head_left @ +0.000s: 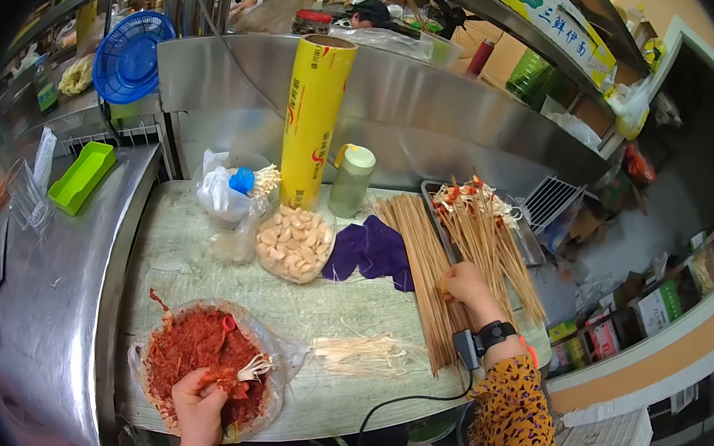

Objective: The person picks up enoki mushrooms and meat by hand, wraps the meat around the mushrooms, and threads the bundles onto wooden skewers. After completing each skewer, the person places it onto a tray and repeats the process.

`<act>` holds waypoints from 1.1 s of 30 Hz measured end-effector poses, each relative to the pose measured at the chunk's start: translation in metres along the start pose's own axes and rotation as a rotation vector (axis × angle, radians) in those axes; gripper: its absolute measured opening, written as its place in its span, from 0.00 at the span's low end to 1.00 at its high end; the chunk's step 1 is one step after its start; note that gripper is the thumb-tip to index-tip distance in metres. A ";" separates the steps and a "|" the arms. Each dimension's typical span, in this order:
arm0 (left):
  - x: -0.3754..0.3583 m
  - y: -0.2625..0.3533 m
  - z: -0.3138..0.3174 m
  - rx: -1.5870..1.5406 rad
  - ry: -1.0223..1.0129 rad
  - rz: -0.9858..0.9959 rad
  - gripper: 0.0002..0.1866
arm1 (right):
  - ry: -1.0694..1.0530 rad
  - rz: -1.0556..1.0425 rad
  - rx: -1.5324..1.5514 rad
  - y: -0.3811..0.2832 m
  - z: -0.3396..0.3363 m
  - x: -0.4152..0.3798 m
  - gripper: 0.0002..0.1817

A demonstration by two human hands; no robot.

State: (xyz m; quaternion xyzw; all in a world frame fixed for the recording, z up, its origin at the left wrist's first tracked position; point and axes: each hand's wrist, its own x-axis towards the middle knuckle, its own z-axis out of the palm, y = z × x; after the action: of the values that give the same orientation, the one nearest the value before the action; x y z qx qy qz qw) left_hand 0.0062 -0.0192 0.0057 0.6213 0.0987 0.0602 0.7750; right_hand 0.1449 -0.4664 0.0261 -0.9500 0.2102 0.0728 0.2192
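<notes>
My left hand [201,402] is closed in a pinch over the bag at the front left. Between its fingers is a red-seasoned slice [228,377] around a small bunch of enoki mushrooms [255,367], whose white ends stick out to the right. Beneath lies an open plastic bag of red-seasoned shredded food [178,348]. My right hand [468,287] is over the pile of bamboo skewers [426,269], its fingers closed at one of them. Loose enoki strands [356,354] lie between the hands. Finished skewers with red and white tips [472,200] rest on a metal tray [531,246].
A bag of peeled garlic cloves [294,244], a purple cloth [371,255], a lidded bottle [352,183] and a tall yellow film roll [311,122] stand mid-table. A bag with enoki [225,192] sits at back left. A black cable [417,396] crosses the front edge.
</notes>
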 end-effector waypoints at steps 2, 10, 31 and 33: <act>0.000 0.000 0.000 -0.071 -0.003 -0.047 0.11 | -0.039 0.026 0.299 -0.002 -0.009 -0.006 0.04; 0.007 -0.003 -0.009 -0.317 0.011 -0.079 0.11 | -0.174 -0.181 1.271 -0.085 -0.011 -0.104 0.03; 0.004 -0.005 -0.016 -0.393 -0.020 -0.020 0.15 | -0.583 -0.593 1.329 -0.169 0.081 -0.208 0.15; 0.003 -0.003 -0.014 -0.329 -0.045 0.023 0.15 | -0.533 -0.548 1.378 -0.170 0.076 -0.198 0.16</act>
State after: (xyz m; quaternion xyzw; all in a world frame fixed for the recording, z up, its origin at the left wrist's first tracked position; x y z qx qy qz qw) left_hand 0.0055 -0.0061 -0.0006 0.4882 0.0633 0.0705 0.8675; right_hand 0.0361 -0.2205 0.0693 -0.5686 -0.0932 0.0947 0.8118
